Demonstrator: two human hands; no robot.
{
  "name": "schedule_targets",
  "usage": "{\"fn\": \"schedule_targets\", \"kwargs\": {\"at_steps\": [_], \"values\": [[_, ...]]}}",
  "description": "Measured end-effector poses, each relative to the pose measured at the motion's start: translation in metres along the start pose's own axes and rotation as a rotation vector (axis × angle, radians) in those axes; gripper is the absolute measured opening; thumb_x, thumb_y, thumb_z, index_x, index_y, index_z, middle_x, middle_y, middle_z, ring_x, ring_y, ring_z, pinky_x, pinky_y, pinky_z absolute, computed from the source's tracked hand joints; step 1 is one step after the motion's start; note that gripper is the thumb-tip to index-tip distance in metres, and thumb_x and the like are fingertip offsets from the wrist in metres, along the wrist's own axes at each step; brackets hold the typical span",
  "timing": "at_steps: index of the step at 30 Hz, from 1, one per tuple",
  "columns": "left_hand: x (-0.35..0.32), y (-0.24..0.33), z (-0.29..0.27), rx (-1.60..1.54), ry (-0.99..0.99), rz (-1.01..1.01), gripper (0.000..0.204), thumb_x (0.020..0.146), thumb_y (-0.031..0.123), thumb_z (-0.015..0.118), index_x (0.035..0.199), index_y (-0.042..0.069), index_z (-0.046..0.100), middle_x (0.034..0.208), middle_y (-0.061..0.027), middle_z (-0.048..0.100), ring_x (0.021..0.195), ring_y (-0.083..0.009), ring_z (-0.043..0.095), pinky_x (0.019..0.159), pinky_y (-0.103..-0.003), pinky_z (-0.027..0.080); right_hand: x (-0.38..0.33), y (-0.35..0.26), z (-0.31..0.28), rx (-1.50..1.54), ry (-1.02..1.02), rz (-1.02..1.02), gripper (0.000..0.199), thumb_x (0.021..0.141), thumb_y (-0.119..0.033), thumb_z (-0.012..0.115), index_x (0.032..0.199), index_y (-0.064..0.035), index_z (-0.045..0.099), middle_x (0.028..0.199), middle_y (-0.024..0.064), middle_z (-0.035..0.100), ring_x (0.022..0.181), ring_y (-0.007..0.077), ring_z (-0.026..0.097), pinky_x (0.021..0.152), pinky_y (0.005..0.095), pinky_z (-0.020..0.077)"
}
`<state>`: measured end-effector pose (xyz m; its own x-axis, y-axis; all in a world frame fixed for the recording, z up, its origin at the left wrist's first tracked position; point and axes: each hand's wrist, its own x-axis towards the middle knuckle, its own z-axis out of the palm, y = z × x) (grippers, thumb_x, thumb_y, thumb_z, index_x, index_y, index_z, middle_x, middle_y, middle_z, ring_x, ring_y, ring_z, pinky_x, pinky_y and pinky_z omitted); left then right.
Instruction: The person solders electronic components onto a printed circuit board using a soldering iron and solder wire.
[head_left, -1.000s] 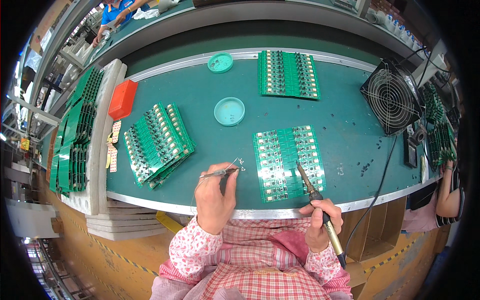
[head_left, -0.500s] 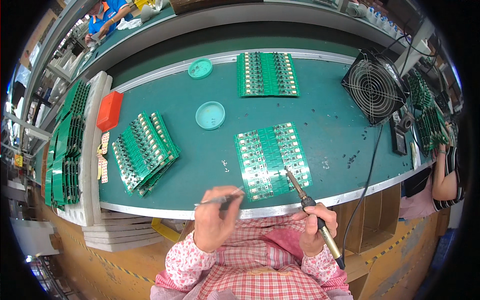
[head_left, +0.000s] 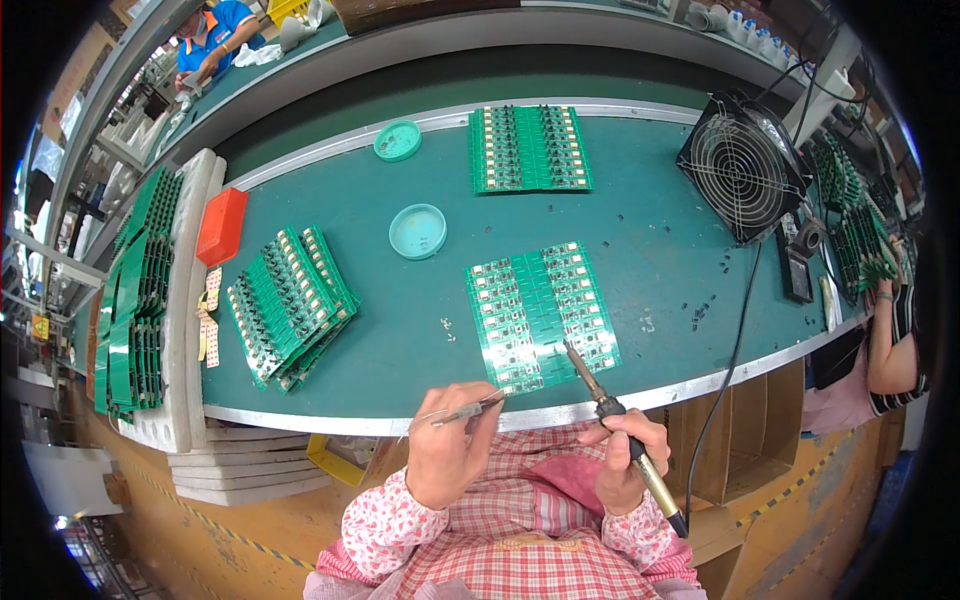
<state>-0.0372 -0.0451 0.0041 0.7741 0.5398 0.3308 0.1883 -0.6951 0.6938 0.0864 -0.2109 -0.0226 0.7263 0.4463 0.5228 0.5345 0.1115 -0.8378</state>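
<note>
L hand [head_left: 448,450] now nr PCB [head_left: 540,310]

– Circuit panel [head_left: 535,300]?
– Smooth, glossy.
– Near right of panel?
– Soldering iron [head_left: 657,487]: glossy gold-toned metal handle.
– Right of panel?
– Fan guard [head_left: 742,180]: metal wire.
– Left of panel?
– Red box [head_left: 222,228]: smooth, plastic-looking.
– Near side of panel?
– Apron [head_left: 540,570]: matt cloth.
</note>
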Motion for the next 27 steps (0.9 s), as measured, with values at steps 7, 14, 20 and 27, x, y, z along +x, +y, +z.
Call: {"fn": "schedule_targets", "kwargs": {"at_steps": [7,14,20,27], "values": [[0.002,0.001,0.001,0.019,0.007,0.043,0.024,0.081,-0.005,0.072,0.103,0.002,0.064,0.098,-0.0124,0.069,0.083,-0.0296,0.064,0.073,-0.037,0.05,-0.001,0.001,0.0,0.02,-0.007,0.016,0.012,0.095,-0.013,0.062,0.105,-0.0054,0.061,0.067,0.008,0.07,0.059,0.0176,0.067,0.056,0.0287,0.0514],[0.001,0.001,0.002,0.025,0.017,0.059,0.024,0.081,-0.005,0.071,0.103,0.003,0.064,0.099,-0.0121,0.069,0.084,-0.0302,0.064,0.074,-0.038,0.05,-0.002,-0.002,0.0,0.017,-0.025,0.028,0.012,0.095,-0.014,0.062,0.103,-0.0044,0.06,0.065,0.0069,0.07,0.06,0.0167,0.067,0.056,0.0278,0.0511],[0.0,0.001,0.002,0.028,0.023,0.055,0.025,0.081,-0.005,0.071,0.104,0.003,0.064,0.099,-0.0118,0.069,0.085,-0.0304,0.065,0.075,-0.038,0.05,-0.008,-0.003,0.003,0.094,-0.025,-0.014,0.016,0.096,-0.018,0.06,0.1,-0.0029,0.06,0.066,0.0057,0.072,0.052,0.0146,0.064,0.052,0.027,0.0505],[0.0,0.001,0.003,0.024,0.03,0.063,0.026,0.081,-0.006,0.071,0.105,0.003,0.064,0.1,-0.0122,0.069,0.085,-0.0305,0.065,0.075,-0.038,0.05,-0.002,-0.009,0.002,0.192,-0.145,-0.13,0.014,0.095,-0.013,0.061,0.102,-0.0011,0.059,0.071,0.0088,0.073,0.052,0.0144,0.064,0.047,0.0257,0.05]]}}
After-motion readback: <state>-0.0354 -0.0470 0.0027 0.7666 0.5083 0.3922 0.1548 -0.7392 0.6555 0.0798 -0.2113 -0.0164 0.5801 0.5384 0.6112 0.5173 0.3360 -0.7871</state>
